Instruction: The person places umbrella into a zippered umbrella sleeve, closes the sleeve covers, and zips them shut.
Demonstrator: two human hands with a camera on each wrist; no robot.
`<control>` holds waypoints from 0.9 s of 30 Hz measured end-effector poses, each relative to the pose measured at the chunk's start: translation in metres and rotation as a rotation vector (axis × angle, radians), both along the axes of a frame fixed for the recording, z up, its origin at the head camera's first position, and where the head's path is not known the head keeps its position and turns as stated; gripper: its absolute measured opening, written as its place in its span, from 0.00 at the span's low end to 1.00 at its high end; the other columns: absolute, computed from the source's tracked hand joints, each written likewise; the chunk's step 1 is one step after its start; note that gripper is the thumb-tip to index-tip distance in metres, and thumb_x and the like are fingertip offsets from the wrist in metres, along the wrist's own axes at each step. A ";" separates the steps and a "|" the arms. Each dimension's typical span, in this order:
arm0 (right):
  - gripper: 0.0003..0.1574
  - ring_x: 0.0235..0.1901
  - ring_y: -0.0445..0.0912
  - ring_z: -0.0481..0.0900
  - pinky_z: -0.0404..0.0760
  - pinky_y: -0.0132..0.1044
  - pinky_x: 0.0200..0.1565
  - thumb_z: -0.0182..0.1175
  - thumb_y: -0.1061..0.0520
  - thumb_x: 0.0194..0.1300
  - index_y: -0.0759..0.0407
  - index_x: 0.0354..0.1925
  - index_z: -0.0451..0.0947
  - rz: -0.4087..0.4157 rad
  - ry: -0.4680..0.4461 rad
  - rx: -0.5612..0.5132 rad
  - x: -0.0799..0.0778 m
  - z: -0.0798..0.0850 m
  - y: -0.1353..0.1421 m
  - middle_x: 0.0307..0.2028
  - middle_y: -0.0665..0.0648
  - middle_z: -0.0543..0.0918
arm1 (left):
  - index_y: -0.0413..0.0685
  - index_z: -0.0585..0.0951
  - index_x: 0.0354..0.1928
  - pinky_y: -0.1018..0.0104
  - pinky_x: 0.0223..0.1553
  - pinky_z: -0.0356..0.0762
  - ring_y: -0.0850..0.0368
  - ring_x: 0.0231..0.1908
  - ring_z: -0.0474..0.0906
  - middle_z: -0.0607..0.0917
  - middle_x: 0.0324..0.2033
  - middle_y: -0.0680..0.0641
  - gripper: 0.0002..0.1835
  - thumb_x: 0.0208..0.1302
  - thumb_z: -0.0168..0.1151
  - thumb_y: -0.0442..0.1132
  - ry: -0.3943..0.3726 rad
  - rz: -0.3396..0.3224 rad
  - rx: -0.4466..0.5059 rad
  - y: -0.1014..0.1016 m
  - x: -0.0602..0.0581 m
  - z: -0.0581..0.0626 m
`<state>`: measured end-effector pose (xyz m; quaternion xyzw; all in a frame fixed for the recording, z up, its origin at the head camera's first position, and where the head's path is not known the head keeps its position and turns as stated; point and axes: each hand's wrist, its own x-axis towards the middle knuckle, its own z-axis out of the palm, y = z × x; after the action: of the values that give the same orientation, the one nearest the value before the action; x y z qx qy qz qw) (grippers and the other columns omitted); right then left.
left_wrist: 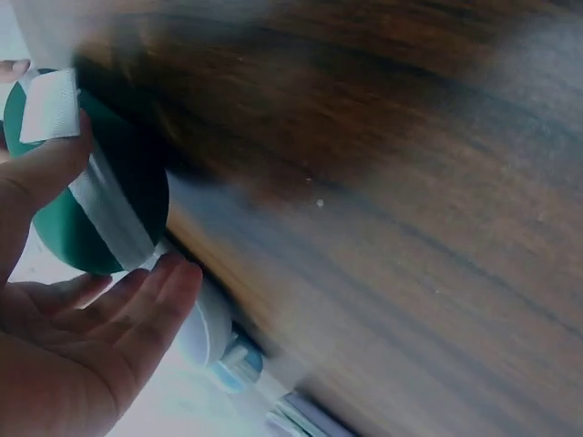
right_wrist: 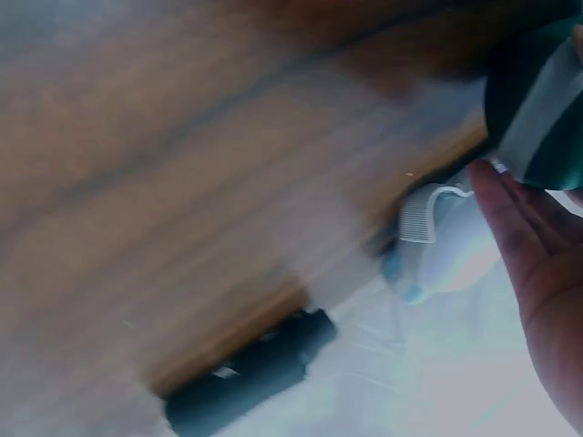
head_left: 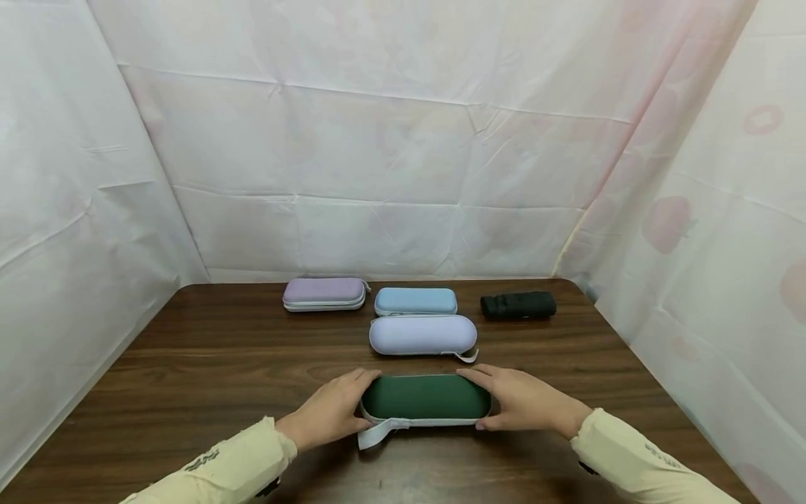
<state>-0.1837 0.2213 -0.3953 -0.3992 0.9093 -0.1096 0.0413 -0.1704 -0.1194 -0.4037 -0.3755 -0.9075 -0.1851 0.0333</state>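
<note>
A green zip case (head_left: 425, 397) with rounded ends and a pale zip band lies at the near middle of the table, a white strap (head_left: 378, 434) sticking out at its front left. My left hand (head_left: 334, 409) grips its left end, thumb at the front and fingers at the back. At the other end, my right hand (head_left: 522, 402) holds the case the same way. The left wrist view shows the left thumb against the green case (left_wrist: 137, 173) by the strap. In the right wrist view, the right fingers lie by the case's end, partly cut off by the frame.
Just behind the green case is a lavender case (head_left: 423, 334) with a loop strap. A light blue case (head_left: 415, 301) sits behind that. Farther left is a purple case (head_left: 324, 292); a black pouch-like roll (head_left: 518, 305) lies at right. Pale sheets (head_left: 378, 140) surround the brown table (head_left: 189, 378).
</note>
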 end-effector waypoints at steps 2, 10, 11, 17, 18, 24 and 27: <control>0.50 0.52 0.47 0.76 0.76 0.44 0.50 0.69 0.41 0.56 0.60 0.68 0.62 -0.008 -0.024 -0.045 -0.002 -0.002 0.003 0.59 0.57 0.72 | 0.30 0.69 0.59 0.57 0.46 0.76 0.50 0.46 0.78 0.77 0.49 0.41 0.36 0.51 0.74 0.37 -0.019 -0.009 0.014 0.000 -0.001 -0.001; 0.47 0.49 0.44 0.77 0.78 0.40 0.46 0.71 0.43 0.53 0.65 0.63 0.68 0.020 -0.024 -0.178 -0.010 -0.011 0.006 0.55 0.57 0.77 | 0.27 0.68 0.60 0.61 0.46 0.77 0.49 0.48 0.78 0.77 0.50 0.38 0.34 0.53 0.72 0.33 -0.058 -0.044 0.064 0.001 -0.003 -0.004; 0.46 0.49 0.43 0.77 0.78 0.40 0.46 0.71 0.43 0.53 0.65 0.63 0.69 0.022 -0.022 -0.185 -0.011 -0.011 0.005 0.55 0.57 0.77 | 0.26 0.68 0.60 0.61 0.46 0.77 0.49 0.48 0.78 0.77 0.51 0.38 0.34 0.54 0.72 0.33 -0.063 -0.041 0.064 0.000 -0.003 -0.005; 0.46 0.49 0.43 0.77 0.78 0.39 0.46 0.72 0.45 0.53 0.65 0.63 0.69 0.035 -0.033 -0.218 -0.019 -0.007 0.004 0.56 0.56 0.77 | 0.25 0.68 0.60 0.59 0.46 0.77 0.47 0.49 0.77 0.77 0.52 0.36 0.34 0.52 0.71 0.29 -0.063 -0.028 0.069 -0.002 -0.010 -0.006; 0.46 0.49 0.43 0.77 0.78 0.38 0.46 0.72 0.45 0.53 0.66 0.63 0.69 0.035 -0.032 -0.221 -0.021 -0.006 0.003 0.56 0.56 0.77 | 0.25 0.68 0.60 0.59 0.46 0.77 0.47 0.49 0.78 0.77 0.51 0.36 0.33 0.52 0.71 0.29 -0.059 -0.028 0.074 -0.001 -0.012 -0.006; 0.46 0.49 0.42 0.77 0.77 0.38 0.46 0.73 0.48 0.51 0.66 0.62 0.70 0.035 -0.025 -0.236 -0.032 -0.002 0.002 0.56 0.56 0.77 | 0.24 0.69 0.59 0.59 0.45 0.78 0.47 0.47 0.78 0.78 0.50 0.36 0.33 0.51 0.71 0.27 -0.032 -0.029 0.077 0.000 -0.024 -0.004; 0.46 0.50 0.42 0.77 0.77 0.38 0.47 0.74 0.49 0.50 0.67 0.62 0.70 0.035 -0.023 -0.238 -0.038 -0.003 0.002 0.56 0.56 0.77 | 0.24 0.68 0.59 0.59 0.45 0.78 0.47 0.47 0.78 0.78 0.50 0.35 0.34 0.50 0.71 0.27 -0.017 -0.036 0.073 0.001 -0.030 -0.004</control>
<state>-0.2215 0.2229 -0.3982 -0.4156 0.8824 -0.2206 0.0060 -0.2006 -0.1188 -0.4075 -0.3887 -0.8936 -0.2217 0.0360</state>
